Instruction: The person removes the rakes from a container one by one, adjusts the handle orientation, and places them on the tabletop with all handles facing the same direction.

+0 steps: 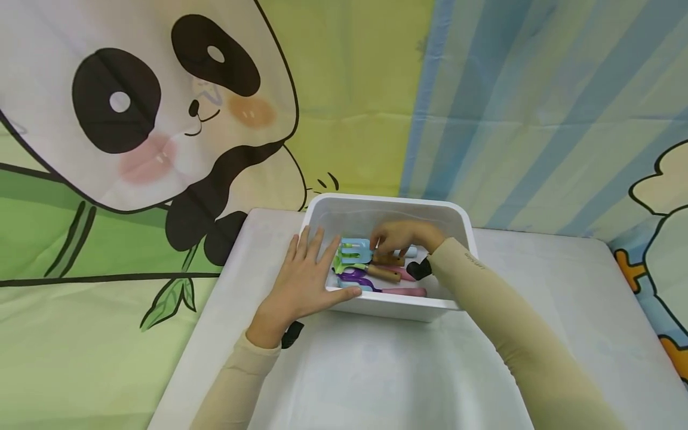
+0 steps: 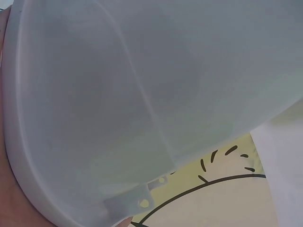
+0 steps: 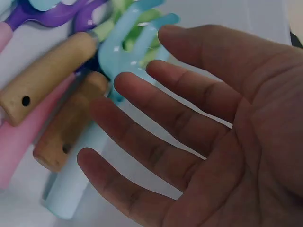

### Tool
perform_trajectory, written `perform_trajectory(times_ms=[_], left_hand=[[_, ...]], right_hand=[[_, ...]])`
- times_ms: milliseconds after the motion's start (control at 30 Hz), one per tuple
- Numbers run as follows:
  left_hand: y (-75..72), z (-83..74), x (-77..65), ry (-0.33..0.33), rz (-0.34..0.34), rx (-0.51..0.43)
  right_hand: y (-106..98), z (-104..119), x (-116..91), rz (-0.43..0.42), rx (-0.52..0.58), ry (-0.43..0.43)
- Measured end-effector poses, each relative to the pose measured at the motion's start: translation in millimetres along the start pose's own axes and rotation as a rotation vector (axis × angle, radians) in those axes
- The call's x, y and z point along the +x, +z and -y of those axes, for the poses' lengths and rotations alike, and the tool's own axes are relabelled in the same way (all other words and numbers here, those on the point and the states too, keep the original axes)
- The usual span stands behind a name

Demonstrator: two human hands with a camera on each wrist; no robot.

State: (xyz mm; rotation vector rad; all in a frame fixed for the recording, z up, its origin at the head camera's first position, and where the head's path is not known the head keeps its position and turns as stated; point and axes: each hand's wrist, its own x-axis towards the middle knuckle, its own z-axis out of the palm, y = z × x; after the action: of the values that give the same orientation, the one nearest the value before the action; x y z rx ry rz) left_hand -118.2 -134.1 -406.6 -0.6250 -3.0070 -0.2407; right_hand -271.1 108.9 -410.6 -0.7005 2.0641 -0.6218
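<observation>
A white plastic bin holds several small garden tools. My left hand rests on its front left corner, fingers spread and thumb along the front rim. Inside the bin, my right hand hovers over the tools. In the right wrist view its fingers are loosely bent beside a light blue hand fork, with nothing visible in the palm. Two wooden handles, a purple tool and a green tool lie close by, with a pink handle along the front wall.
The bin stands on a white-covered table, near its back edge. Behind hangs a cloth printed with a panda and stripes. The left wrist view shows mostly the bin's side wall and a small holed tab.
</observation>
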Motion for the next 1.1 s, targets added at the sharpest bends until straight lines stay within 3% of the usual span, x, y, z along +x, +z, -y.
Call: perform_trajectory(times_ms=[133, 367, 767, 867, 1100], left_hand=[[1.5, 0.4, 0.9, -0.003, 0.007, 0.009], [2.8, 0.9, 0.8, -0.004, -0.014, 0.002], [4.5, 1.4, 0.4, 0.007, -0.037, -0.001], [4.9, 1.7, 0.5, 0.0, -0.036, -0.004], [5.4, 1.4, 1.2, -0.004, -0.03, -0.003]], right_hand=[[6, -1, 8, 0.01, -0.044, 0.012], [20, -3, 19, 0.052, -0.04, 0.118], [41, -1, 27, 0.036, -0.18, 0.08], [44, 0, 28, 0.041, -0.142, 0.087], [46, -2, 32, 0.15, 0.023, 0.142]])
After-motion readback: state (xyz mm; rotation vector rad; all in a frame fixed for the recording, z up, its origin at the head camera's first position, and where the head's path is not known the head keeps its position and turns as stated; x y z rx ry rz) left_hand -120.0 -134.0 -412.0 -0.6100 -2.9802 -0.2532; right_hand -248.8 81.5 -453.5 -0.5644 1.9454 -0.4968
